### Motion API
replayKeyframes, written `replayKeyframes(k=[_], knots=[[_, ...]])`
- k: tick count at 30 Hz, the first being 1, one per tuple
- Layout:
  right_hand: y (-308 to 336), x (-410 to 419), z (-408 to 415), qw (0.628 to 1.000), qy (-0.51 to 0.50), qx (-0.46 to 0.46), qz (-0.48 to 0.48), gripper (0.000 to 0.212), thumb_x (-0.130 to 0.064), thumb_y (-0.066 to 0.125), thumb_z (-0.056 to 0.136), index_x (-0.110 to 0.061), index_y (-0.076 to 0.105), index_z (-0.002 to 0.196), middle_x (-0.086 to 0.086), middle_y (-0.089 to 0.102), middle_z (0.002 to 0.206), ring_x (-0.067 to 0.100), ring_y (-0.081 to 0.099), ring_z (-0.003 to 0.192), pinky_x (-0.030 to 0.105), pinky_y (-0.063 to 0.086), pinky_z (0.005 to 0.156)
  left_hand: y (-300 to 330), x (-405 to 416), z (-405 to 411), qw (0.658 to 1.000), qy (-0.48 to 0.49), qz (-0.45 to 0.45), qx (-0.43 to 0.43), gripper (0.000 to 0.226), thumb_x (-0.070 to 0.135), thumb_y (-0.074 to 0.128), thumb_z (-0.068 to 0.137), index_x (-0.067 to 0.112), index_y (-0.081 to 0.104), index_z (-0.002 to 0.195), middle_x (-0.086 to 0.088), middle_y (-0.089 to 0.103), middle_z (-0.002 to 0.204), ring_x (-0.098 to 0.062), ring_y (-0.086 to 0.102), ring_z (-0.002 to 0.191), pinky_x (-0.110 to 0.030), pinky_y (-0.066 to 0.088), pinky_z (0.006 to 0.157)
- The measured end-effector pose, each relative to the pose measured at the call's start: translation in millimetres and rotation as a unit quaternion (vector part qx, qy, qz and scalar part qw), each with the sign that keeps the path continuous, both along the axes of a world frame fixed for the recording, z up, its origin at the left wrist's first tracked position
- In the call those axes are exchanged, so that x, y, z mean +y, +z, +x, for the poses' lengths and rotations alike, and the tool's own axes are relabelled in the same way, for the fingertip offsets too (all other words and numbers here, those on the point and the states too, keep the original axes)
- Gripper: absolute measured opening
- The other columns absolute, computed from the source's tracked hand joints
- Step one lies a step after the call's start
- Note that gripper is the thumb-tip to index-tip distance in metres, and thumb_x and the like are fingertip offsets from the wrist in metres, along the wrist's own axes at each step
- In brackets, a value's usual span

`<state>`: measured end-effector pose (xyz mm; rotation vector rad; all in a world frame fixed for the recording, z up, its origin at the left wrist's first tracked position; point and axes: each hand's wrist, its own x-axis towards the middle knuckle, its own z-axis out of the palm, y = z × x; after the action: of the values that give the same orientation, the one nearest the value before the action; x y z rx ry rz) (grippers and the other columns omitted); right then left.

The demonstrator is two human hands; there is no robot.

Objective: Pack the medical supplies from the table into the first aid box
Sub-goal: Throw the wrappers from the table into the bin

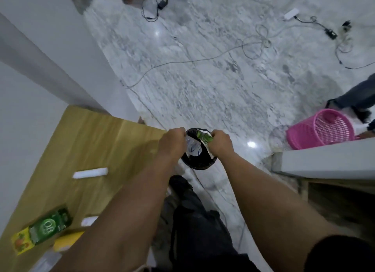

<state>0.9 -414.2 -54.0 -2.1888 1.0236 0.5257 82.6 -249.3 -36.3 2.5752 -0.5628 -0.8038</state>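
Hands meet above a round black waste bin (199, 162) on the marble floor (203, 68). The left hand (172, 142) is clenched on a crumpled clear-and-silver wrapper piece (192, 147); the right hand (220, 142) grips a torn green-and-silver foil packet (205, 136), both just over the bin's mouth. On the wooden desk (91, 133) at left lie a white rectangular stick (90, 172), a green carton marked OB (48, 229), a yellow box (68, 240) and a small white piece (89, 221). A pink mesh basket (320, 129) lies tipped at right.

2 white rolls (90, 172), 2 bins (197, 162)
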Motion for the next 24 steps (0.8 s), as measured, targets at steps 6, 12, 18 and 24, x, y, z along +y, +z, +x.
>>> replayKeyframes(k=[6, 12, 18, 24], knots=[[-51, -50, -1, 0.999, -0.028, 0.019, 0.019, 0.030, -0.009, 0.063, 0.092, -0.011, 0.069, 0.122, 0.014, 0.071, 0.112, 0.025, 0.059, 0.083, 0.029, 0.045, 0.069, -57, -74, 1, 0.997, -0.053, 0.042, 0.040, 0.002, 0.012, 0.056, 0.097, 0.011, 0.057, 0.099, -0.011, 0.066, 0.100, -0.029, 0.058, 0.083, -0.036, 0.042, 0.066], [-70, -66, -4, 0.998, -0.027, 0.038, 0.032, 0.026, -0.015, 0.063, 0.090, -0.006, 0.069, 0.114, 0.013, 0.071, 0.103, 0.031, 0.066, 0.091, 0.031, 0.046, 0.070, -78, -89, -5, 0.994, -0.086, 0.063, 0.020, 0.033, 0.020, 0.062, 0.099, 0.009, 0.059, 0.130, -0.012, 0.061, 0.122, -0.033, 0.062, 0.106, -0.043, 0.052, 0.080], [-33, -56, -7, 0.998, 0.042, 0.039, 0.019, 0.049, -0.033, 0.062, 0.097, -0.010, 0.059, 0.140, 0.012, 0.071, 0.123, 0.031, 0.066, 0.114, 0.040, 0.056, 0.090, -40, -76, 0, 0.992, -0.089, 0.075, -0.042, 0.030, 0.026, 0.060, 0.100, 0.012, 0.059, 0.126, -0.010, 0.058, 0.123, -0.033, 0.058, 0.112, -0.040, 0.047, 0.076], [34, 8, 24, 0.986, 0.162, -0.013, -0.021, 0.054, -0.045, 0.058, 0.100, -0.011, 0.056, 0.141, 0.010, 0.063, 0.137, 0.029, 0.060, 0.123, 0.041, 0.052, 0.097, 35, -1, 3, 0.989, -0.025, 0.084, -0.117, 0.039, 0.034, 0.060, 0.100, 0.014, 0.059, 0.133, -0.006, 0.058, 0.129, -0.029, 0.056, 0.119, -0.042, 0.053, 0.081]])
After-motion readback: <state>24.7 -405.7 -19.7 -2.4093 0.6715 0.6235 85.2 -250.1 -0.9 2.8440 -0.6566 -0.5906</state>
